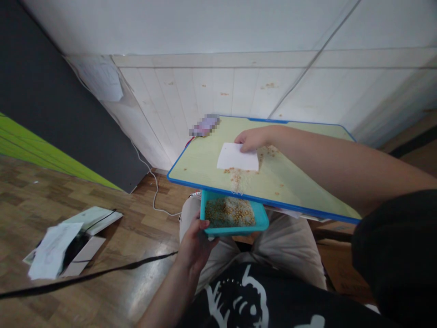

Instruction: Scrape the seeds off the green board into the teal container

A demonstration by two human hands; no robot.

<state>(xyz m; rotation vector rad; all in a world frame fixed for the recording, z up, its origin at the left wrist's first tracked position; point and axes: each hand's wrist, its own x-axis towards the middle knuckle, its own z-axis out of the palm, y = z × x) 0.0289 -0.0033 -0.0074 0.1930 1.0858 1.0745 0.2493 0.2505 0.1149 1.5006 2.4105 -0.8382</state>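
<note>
My left hand (196, 243) is closed on the left end of a turquoise plastic tray (235, 231), its thumb over the rim. Inside lies a mix of yellow kernels and pale grains (235, 213). The tray sits just below the front edge of a pale yellow table (201, 164) with a blue rim. Above the tabletop my right hand (252, 138) grips a white sheet of paper (237, 157) by its upper right corner. Between the paper and the table edge, pale grains and kernels (237, 178) lie spread. More kernels (271, 151) lie beside my right wrist.
A pixelated object (205, 125) stands at the table's far left corner. Papers and an open box (73, 243) lie on the wooden floor at left. A black strap (136, 264) crosses there, and a white cable (155, 191) runs along the wall's foot.
</note>
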